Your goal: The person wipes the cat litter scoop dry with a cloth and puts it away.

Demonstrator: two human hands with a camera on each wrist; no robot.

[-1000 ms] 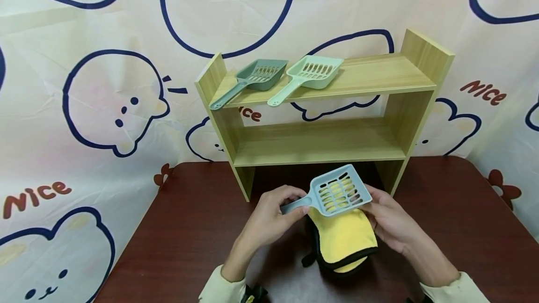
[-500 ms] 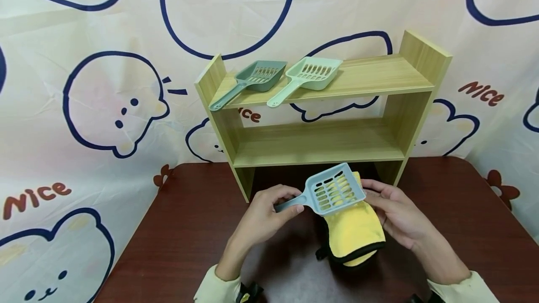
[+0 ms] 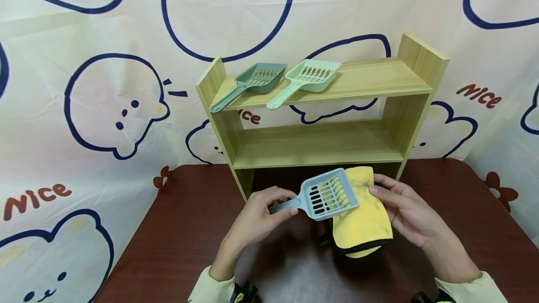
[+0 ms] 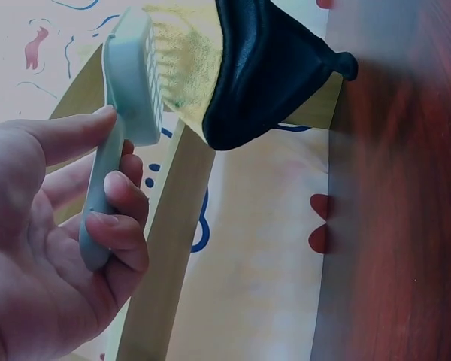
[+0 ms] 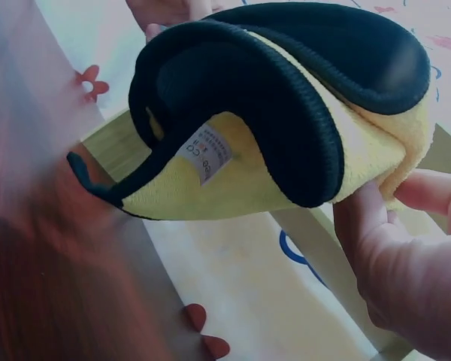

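Observation:
My left hand (image 3: 262, 214) grips a light blue slotted litter scoop (image 3: 326, 195) by its handle, thumb and fingers curled round it in the left wrist view. The scoop's slotted pan is tilted towards the head camera. From the right, my right hand (image 3: 414, 214) pinches a folded yellow cloth (image 3: 364, 221) with black edging and a dark reverse side. In the head view the pan overlaps the cloth's left part, and yellow shows through some slots. A white label (image 5: 208, 153) and a black hanging loop (image 5: 90, 180) show on the cloth in the right wrist view.
A light wooden shelf rack (image 3: 320, 146) stands at the back of the dark brown table (image 3: 177, 247). On its top board lie a dark green litter scoop (image 3: 257, 81) and a mint green one (image 3: 313, 76), handles over the front edge. Behind hangs a bear-print curtain (image 3: 113, 22).
My right hand has moved right with the cloth, baring more of it beside the scoop. My left hand and the scoop have shifted slightly left.

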